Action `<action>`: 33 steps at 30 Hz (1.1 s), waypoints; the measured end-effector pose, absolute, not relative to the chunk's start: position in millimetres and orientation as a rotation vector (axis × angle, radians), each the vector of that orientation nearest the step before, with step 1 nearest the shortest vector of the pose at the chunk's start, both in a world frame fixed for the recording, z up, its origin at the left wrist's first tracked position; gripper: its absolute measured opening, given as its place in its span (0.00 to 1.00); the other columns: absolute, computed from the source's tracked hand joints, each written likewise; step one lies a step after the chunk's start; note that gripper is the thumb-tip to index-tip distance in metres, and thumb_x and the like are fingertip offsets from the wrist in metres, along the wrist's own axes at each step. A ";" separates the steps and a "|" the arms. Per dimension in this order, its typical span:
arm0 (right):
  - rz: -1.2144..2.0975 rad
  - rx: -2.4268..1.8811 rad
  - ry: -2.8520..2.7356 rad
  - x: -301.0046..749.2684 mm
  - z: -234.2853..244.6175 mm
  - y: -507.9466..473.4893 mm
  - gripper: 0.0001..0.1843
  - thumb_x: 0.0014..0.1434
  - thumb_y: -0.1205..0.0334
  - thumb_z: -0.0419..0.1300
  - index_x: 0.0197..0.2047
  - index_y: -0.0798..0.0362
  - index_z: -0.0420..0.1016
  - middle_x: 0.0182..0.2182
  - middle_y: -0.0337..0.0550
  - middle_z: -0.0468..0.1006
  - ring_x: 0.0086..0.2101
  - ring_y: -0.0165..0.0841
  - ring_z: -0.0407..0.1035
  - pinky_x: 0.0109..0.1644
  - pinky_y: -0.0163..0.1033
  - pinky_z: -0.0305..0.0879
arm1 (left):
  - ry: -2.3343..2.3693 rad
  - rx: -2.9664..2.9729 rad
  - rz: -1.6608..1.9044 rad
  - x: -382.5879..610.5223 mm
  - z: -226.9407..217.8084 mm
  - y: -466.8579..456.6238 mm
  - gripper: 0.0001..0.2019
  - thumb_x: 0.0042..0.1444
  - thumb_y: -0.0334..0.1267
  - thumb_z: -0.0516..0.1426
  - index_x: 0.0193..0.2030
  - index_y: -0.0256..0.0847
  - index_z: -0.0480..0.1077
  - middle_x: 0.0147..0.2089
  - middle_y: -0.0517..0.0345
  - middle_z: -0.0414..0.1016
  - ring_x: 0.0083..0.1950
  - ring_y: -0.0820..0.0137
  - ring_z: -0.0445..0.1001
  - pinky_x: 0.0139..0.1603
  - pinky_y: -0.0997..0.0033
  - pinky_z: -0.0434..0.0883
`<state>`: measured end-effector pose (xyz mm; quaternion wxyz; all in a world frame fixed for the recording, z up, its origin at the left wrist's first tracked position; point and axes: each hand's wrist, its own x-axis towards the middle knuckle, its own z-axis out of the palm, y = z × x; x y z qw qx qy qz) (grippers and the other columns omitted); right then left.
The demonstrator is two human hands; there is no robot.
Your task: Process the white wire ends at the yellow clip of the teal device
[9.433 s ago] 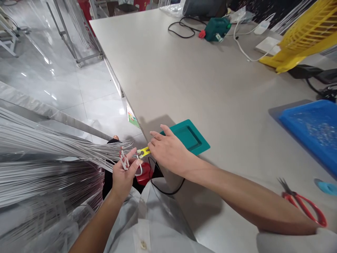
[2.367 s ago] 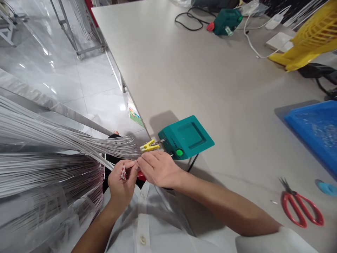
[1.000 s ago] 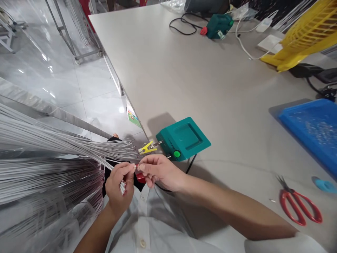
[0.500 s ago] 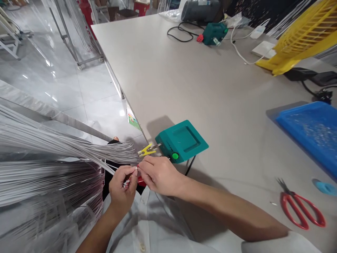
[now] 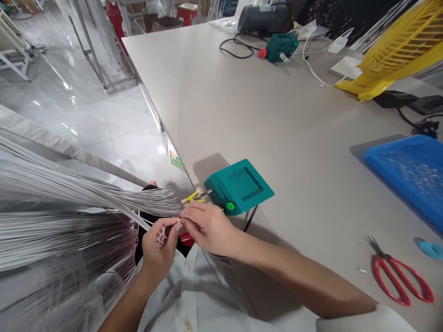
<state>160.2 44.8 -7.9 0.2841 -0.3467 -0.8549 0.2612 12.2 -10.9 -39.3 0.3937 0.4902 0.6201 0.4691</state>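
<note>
My left hand (image 5: 157,246) is closed around a small bunch of red-and-white wire ends (image 5: 161,236), which show in its palm. Thumb and finger of that hand pinch a tiny white piece with a red tip, and my right hand (image 5: 209,228) pinches at the same spot, fingertips meeting. Exactly what lies between them is too small to make out. Just beyond the fingers, a teal device (image 5: 258,189) with a green button (image 5: 230,206) stands at the table edge. A yellow clip (image 5: 191,197) sticks out from its side. Long white wires (image 5: 86,182) end near the clip.
Red-handled scissors (image 5: 398,276) lie on the table (image 5: 304,152) at the right, beside a blue tape ring (image 5: 431,249). A blue tray (image 5: 411,175) sits above them. Farther back are a yellow fan (image 5: 398,50) and another green device (image 5: 278,48). More wires (image 5: 69,230) hang at left.
My left hand has turned slightly, so the red-and-white ends in its palm show more plainly. Both hands stay together at the same spot. The view has shifted a little.
</note>
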 end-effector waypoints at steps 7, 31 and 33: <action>0.334 -0.911 -2.595 175.1 0.0 43.8 0.11 0.58 0.67 0.47 0.28 0.56 0.68 0.24 0.42 0.70 0.25 0.29 0.63 0.28 0.34 0.59 | 1.492 1.079 1.053 5.6 -33.3 -2.0 0.06 0.45 0.37 0.61 0.25 0.36 0.71 0.22 0.58 0.73 0.23 0.73 0.70 0.26 0.74 0.68; -0.112 -0.996 -2.909 187.9 14.8 91.6 0.13 0.53 0.76 0.51 0.24 0.52 0.68 0.23 0.43 0.73 0.39 0.40 0.65 0.43 0.47 0.52 | 1.562 0.782 1.124 26.1 -30.8 17.7 0.21 0.42 0.35 0.62 0.46 0.36 0.73 0.19 0.68 0.66 0.20 0.80 0.60 0.24 0.78 0.63; -0.122 -1.021 -2.947 187.9 16.0 91.6 0.13 0.55 0.76 0.50 0.26 0.52 0.69 0.24 0.43 0.74 0.40 0.39 0.65 0.44 0.46 0.51 | 1.598 0.790 1.108 28.8 -30.9 18.9 0.21 0.42 0.36 0.62 0.46 0.36 0.73 0.20 0.67 0.67 0.21 0.79 0.62 0.25 0.77 0.64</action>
